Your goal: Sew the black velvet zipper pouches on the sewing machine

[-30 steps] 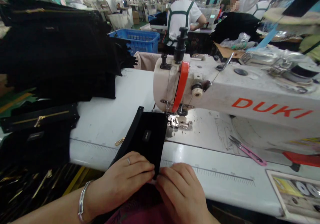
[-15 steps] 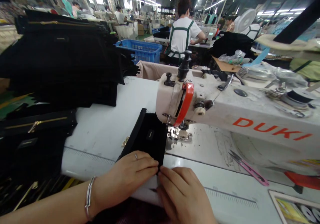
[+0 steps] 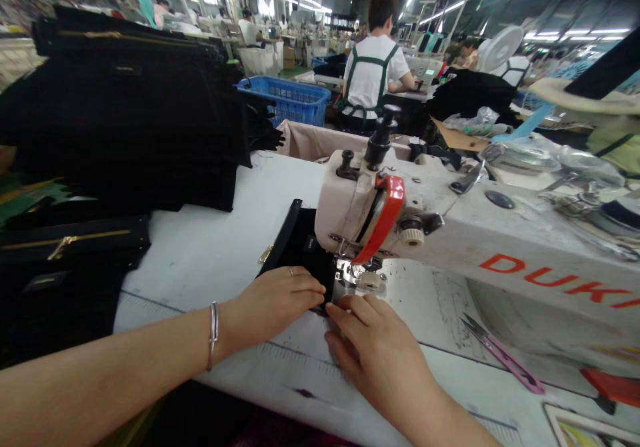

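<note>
- Head camera view, looking down over a white sewing desk (image 3: 210,254) in a busy workshop.
- At the desk's far left corner, a tall stack of black fabric pieces (image 3: 125,114) with gold zips; more black pieces with a gold zip (image 3: 70,244) hang over the left edge.
- A blue plastic crate (image 3: 287,99) stands behind the stack, beyond the desk's far edge.
- The person's left hand (image 3: 273,304), with a ring and a metal bangle (image 3: 213,335) on the wrist, lies palm down with fingers pressed flat on the near end of a black fabric pouch (image 3: 305,250); it pins the pouch rather than gripping it.
- The pouch lies on the desk near its middle, running away from the person, its far right part tucked under the sewing machine head (image 3: 360,207). A gold zip pull (image 3: 266,254) shows at its left side.
- The right hand (image 3: 373,347) rests just right of the left hand, fingers loosely curled, fingertips touching the pouch's near right corner close to the metal presser foot (image 3: 360,275). Whether it pinches the cloth cannot be told.
- The cream machine has a red guard (image 3: 383,224) and red lettering along its arm.
- Pink-handled snips (image 3: 503,354) lie on the desk under the machine arm, towards the right edge.
- Further back, a person in a white shirt and green apron straps (image 3: 375,67) sits facing away.
</note>
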A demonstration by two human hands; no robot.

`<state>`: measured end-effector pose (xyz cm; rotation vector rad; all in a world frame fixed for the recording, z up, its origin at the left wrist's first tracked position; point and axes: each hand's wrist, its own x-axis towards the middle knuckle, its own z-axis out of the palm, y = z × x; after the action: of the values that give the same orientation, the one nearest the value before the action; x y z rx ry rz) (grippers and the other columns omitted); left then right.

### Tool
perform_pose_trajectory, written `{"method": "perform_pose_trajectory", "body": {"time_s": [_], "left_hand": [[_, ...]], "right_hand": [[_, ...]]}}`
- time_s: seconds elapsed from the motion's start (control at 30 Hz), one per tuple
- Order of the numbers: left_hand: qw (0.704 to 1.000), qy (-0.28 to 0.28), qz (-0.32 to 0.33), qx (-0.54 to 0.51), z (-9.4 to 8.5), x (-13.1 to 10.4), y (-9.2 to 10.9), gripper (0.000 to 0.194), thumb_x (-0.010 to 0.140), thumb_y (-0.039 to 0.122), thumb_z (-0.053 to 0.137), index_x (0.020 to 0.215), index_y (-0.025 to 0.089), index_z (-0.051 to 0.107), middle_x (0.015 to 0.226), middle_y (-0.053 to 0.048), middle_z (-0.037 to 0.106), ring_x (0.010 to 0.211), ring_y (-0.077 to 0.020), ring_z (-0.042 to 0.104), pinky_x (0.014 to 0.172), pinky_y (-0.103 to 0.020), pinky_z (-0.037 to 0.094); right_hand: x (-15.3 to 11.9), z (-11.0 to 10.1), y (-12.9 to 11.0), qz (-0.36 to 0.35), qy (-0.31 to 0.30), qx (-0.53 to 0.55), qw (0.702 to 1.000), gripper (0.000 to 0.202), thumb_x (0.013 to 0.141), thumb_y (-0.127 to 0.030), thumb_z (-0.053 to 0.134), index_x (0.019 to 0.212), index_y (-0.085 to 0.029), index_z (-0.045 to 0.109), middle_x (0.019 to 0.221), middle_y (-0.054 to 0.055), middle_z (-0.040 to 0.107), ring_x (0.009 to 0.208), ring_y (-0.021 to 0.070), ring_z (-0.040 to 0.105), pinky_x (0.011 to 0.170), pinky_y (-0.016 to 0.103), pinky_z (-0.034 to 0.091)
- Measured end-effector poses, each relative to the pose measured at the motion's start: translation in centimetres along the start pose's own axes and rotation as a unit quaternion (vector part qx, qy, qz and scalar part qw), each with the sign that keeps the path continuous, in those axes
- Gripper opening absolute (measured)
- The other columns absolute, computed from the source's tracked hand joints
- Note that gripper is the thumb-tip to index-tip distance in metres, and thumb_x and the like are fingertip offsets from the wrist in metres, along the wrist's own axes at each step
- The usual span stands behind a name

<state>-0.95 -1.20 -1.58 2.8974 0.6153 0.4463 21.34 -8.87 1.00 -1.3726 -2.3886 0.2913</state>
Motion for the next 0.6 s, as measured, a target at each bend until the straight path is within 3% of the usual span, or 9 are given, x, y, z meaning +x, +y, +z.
{"method": "perform_pose_trajectory", "body": {"time_s": [0.27,0.47,0.6], "left_hand": [[1.000,0.016,0.013,0.006,0.0,2.4,-2.3,0.023,0.096,0.012,0.053,0.117,0.012,0.063,0.118,-0.007,0.068,0.114,-0.0209,0.060,0.104,-0.036,0.047],[0.999,0.036,-0.028,-0.005,-0.6,4.2,-3.7,0.017,0.099,0.019,0.053,0.103,0.017,0.069,0.106,-0.005,0.072,0.101,-0.0184,0.066,0.094,-0.032,0.051],[0.998,0.065,-0.022,0.014,-1.0,5.0,-4.2,0.015,0.096,0.016,0.057,0.096,0.018,0.071,0.103,-0.005,0.073,0.101,-0.0200,0.066,0.096,-0.031,0.049]], "right_hand": [[1.9,-0.1,2.0,0.027,-0.055,-0.059,0.996,0.035,0.092,-0.023,0.059,0.126,-0.020,0.063,0.106,0.009,0.067,0.092,0.0268,0.062,0.083,0.043,0.053],[2.2,0.9,2.6,0.052,-0.036,-0.068,0.996,0.040,0.092,-0.026,0.058,0.132,-0.018,0.059,0.103,0.011,0.068,0.097,0.0280,0.063,0.086,0.041,0.052],[2.2,1.4,2.6,0.051,-0.014,-0.070,0.996,0.039,0.093,-0.026,0.055,0.131,-0.018,0.060,0.101,0.012,0.068,0.098,0.0282,0.063,0.086,0.041,0.052]]}}
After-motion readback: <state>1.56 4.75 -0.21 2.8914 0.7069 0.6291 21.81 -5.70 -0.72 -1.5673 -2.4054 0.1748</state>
